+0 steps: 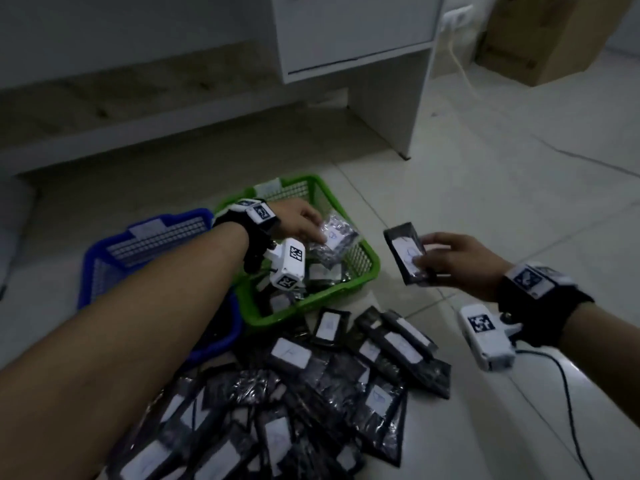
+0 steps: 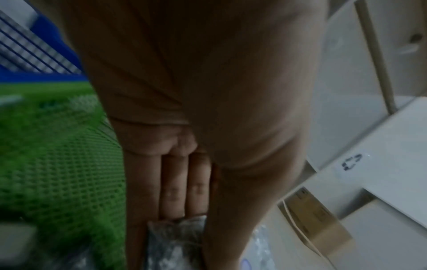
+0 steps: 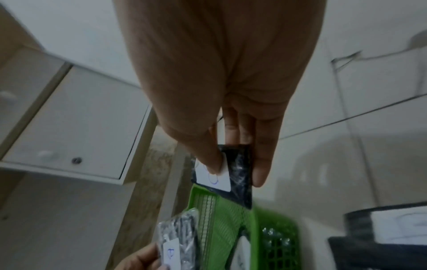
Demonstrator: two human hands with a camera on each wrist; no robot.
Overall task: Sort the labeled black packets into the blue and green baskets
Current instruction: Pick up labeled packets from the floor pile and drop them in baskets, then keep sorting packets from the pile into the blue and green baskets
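My left hand (image 1: 304,225) reaches over the green basket (image 1: 370,268) and pinches a black packet (image 1: 334,239) with a white label above it; that packet (image 2: 177,241) shows between the fingers (image 2: 173,190) in the left wrist view. To the right of the basket, above the floor, my right hand (image 1: 446,258) pinches another labeled black packet (image 1: 407,252), thumb on its label (image 3: 213,175). The blue basket (image 1: 149,251) sits left of the green one, partly hidden by my left forearm. A heap of labeled black packets (image 1: 311,393) lies on the floor in front.
A white cabinet (image 1: 349,32) on legs stands behind the baskets, with a low shelf (image 1: 138,133) to its left. A cardboard box (image 1: 540,39) sits at the back right. A black cable (image 1: 571,417) runs across the pale tiled floor (image 1: 519,188) at the right.
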